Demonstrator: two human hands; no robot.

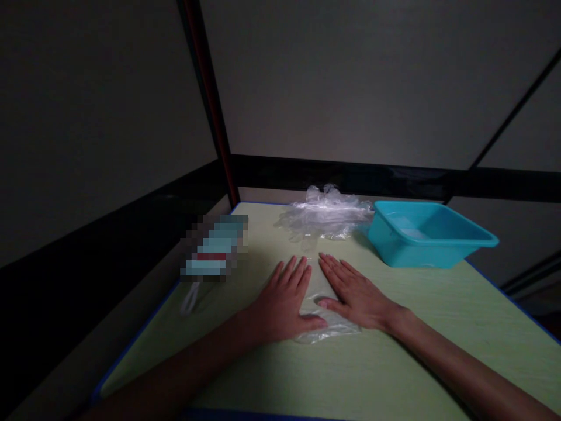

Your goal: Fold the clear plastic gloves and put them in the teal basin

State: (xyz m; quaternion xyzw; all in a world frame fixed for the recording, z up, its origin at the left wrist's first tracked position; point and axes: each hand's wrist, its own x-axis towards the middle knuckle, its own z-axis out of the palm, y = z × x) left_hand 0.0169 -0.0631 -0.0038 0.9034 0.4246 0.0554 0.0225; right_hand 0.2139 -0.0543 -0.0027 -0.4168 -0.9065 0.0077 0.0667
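Observation:
A clear, thin plastic disposable glove [331, 328] lies flat on the table under both of my hands. My left hand [283, 301] rests palm down on its left side, fingers stretched forward and thumb out to the right. From the other side, my right hand [357, 292] lies flat on it with the fingers pointing forward and left. The two hands are close but apart, and neither grips anything. Their palms cover much of the glove. Beyond the fingertips sits a loose pile of similar clear plastic gloves [328, 215].
The pale green table [272, 386] has a blue edge. A turquoise plastic basin [425, 251] stands at the back right, with something pale inside. At left lies a pixelated bluish item [217, 245] with a white loop strap [189, 299]. Walls [333, 88] rise behind and to the left.

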